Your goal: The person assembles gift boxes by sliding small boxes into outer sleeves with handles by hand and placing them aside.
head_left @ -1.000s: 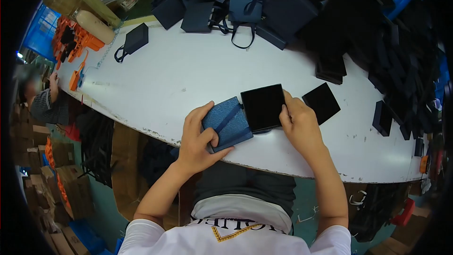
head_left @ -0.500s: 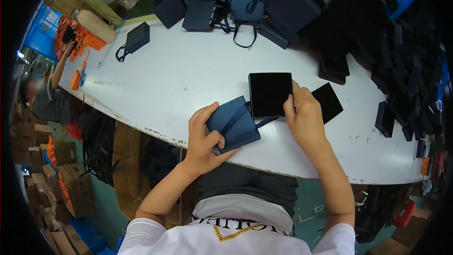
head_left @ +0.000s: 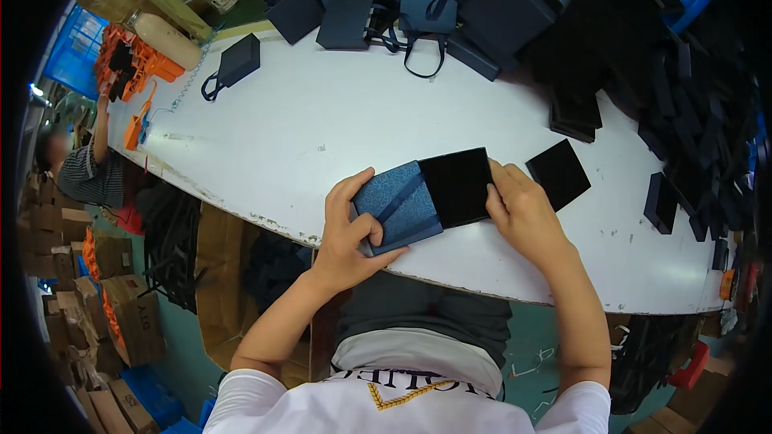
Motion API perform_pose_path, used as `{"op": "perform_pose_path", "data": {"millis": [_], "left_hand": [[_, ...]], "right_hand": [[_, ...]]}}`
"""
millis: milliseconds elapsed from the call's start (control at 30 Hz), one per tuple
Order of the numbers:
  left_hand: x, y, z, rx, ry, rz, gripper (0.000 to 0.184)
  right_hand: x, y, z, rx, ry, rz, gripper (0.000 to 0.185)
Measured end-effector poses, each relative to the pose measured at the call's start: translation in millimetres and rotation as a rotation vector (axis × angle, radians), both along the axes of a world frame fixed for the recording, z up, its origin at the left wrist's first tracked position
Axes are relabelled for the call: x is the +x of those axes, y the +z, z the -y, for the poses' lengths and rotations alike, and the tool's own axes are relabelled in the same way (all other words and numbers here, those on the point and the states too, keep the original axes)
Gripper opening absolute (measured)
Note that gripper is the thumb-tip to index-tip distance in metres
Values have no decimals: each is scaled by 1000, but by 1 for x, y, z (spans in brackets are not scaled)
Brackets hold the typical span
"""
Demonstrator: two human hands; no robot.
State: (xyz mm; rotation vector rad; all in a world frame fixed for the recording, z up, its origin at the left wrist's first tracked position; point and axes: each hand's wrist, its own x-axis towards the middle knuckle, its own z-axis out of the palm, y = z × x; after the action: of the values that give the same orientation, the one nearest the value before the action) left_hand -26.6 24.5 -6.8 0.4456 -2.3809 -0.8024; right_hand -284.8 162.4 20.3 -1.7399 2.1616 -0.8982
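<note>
My left hand [head_left: 354, 233] is closed around a dark blue patterned box sleeve [head_left: 388, 183] with a ribbon lying across its face. In my right hand [head_left: 521, 207], thumb and fingers pinch the right edge of a black box drawer [head_left: 458, 185]. The drawer's left side meets the sleeve's right end, both tilted the same way; whether its edge is inside the sleeve I cannot tell. Just right of my right hand, a black square piece [head_left: 560, 175] lies on the white table [head_left: 305, 128].
Dark boxes [head_left: 346, 22] and ribbon loops crowd the back edge, with a large dark pile [head_left: 667, 112] at right. One small box [head_left: 240, 60] lies at back left. Another person [head_left: 88, 169] is beyond the left edge near orange items [head_left: 161, 64]. Cartons [head_left: 133, 313] stand below left.
My right hand has brought the black drawer down and slightly left, turning it to line up with the sleeve's end. The ribbon stretch between them is now covered. My left hand keeps its hold.
</note>
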Motion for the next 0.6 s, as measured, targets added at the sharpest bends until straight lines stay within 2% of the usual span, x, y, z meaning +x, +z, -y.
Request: {"op": "perform_pose_path", "data": {"millis": [100,200,300,367,467,600], "left_hand": [[-2,3,-1,55,-45,46,52],[-5,3,-1,36,-26,162,75],[-11,-4,-3,16,-66,113,89],[-21,-1,-12,8,-48,94,93],[-16,-1,-11,24,-14,111,99],[33,2,-7,18,29,80,102]], "right_hand": [[-4,4,-4,25,73,29,36],[-6,5,-5,62,92,99,37],[21,10,5,63,83,186,39],[55,7,8,9,101,221,44],[61,7,17,64,99,258,43],[72,-2,24,-35,282,299,38]]}}
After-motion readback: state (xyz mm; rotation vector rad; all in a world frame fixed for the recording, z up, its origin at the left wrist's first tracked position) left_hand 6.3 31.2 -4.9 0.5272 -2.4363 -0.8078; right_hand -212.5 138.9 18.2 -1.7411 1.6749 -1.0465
